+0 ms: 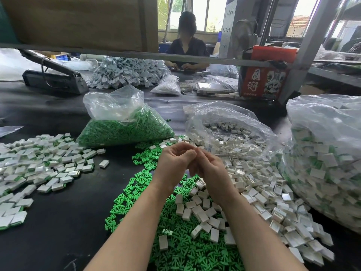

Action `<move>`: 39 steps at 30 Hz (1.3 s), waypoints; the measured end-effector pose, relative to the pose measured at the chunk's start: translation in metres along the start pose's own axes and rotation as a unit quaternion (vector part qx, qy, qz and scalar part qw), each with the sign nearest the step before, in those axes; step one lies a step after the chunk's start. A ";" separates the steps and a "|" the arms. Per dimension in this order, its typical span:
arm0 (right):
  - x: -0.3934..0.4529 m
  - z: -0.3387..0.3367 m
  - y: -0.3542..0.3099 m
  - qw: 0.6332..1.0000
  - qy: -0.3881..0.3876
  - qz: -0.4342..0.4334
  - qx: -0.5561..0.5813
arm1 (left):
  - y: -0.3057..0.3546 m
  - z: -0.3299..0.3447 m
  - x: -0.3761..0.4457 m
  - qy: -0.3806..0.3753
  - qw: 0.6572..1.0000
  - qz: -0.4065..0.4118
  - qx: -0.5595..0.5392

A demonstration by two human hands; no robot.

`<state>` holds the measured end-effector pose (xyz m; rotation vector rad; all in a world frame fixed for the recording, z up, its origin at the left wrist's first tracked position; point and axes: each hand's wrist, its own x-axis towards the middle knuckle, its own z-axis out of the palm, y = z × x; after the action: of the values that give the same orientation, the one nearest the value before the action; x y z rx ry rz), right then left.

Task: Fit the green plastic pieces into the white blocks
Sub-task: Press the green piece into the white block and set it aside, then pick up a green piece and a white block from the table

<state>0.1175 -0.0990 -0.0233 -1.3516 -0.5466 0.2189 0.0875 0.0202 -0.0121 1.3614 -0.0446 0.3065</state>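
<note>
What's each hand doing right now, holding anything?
Left hand: fingers curled, pressed against the right; what it holds cannot be told.
Right hand: fingers curled toward the left; contents hidden, cannot be told.

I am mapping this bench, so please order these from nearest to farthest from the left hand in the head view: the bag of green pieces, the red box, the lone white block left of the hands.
1. Lone white block, on the mat left of the left hand.
2. Bag of green pieces, behind and left.
3. Red box, far back on the right.
</note>
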 end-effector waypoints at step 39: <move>0.004 -0.013 -0.002 0.709 0.077 0.087 -0.696 | 0.020 -0.104 0.001 0.303 0.768 -0.071 0.560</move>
<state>0.1271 -0.1091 -0.0219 -2.8902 -0.3982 -0.2539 0.0683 0.1246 -0.0155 2.3607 0.9226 0.6935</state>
